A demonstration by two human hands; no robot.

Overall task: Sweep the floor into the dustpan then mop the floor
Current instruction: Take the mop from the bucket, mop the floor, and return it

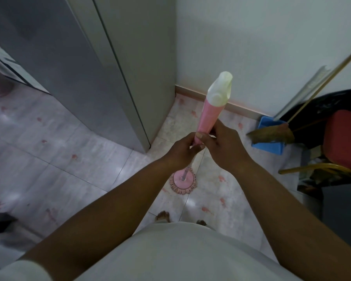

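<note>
A pink mop stands upright in front of me. Its pink handle (209, 116) ends in a white cap and its round pink head (182, 181) rests flat on the tiled floor. My left hand (181, 152) grips the lower end of the handle. My right hand (224, 146) is closed on it from the right, just beside the left. A blue dustpan (266, 143) lies on the floor by the wall at the right, with a broom's brown bristles (272, 133) resting in it. The broom stick (324, 84) leans up to the right.
A tall grey fridge (85, 78) fills the left and stands close to the mop. A white wall with a skirting board (227, 104) closes the corner behind. A red-seated chair (342, 138) with a black bag is at the right. My bare feet (162, 217) are below.
</note>
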